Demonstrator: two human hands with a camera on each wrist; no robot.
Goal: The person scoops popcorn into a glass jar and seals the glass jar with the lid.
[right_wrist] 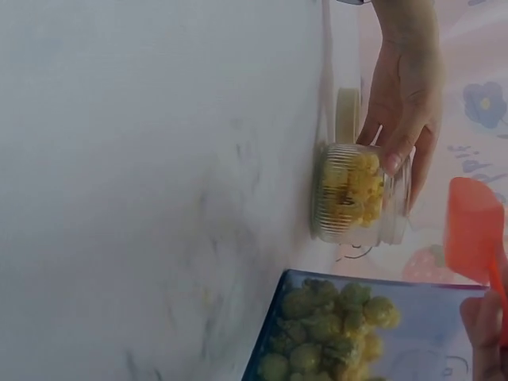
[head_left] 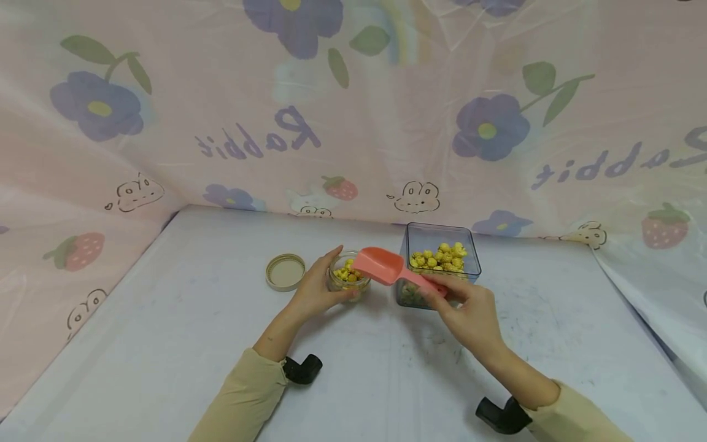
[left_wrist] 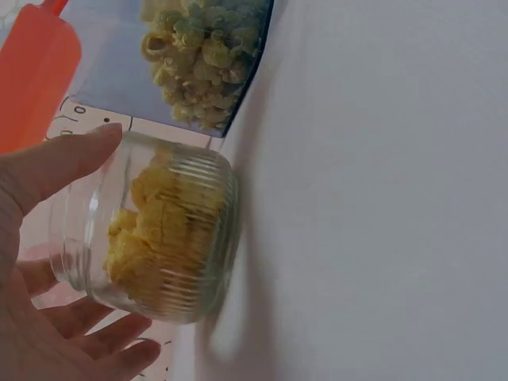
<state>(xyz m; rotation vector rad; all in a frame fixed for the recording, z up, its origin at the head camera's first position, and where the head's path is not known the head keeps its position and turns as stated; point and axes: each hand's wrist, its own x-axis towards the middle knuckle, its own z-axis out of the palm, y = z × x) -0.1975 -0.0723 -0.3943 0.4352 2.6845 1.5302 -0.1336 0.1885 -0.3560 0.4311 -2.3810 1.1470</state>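
Observation:
A ribbed glass jar (left_wrist: 171,230) partly filled with yellow popcorn (head_left: 347,272) stands on the table. My left hand (head_left: 320,285) holds it around the upper part, thumb on one side and fingers on the other. In my right hand (head_left: 466,307) is the handle of a coral-red scoop (head_left: 381,265). The scoop's bowl hangs beside and above the jar's mouth, and no popcorn shows in it. Behind the right hand stands a square clear container (head_left: 473,245) with popcorn (right_wrist: 325,329) inside; the hand and handle cover part of its front.
A round lid (head_left: 285,272) lies on the white table (head_left: 353,380) left of the jar. Patterned cloth (head_left: 364,123) rises behind the table and along its sides. Black wrist mounts (head_left: 304,369) stick out from both sleeves.

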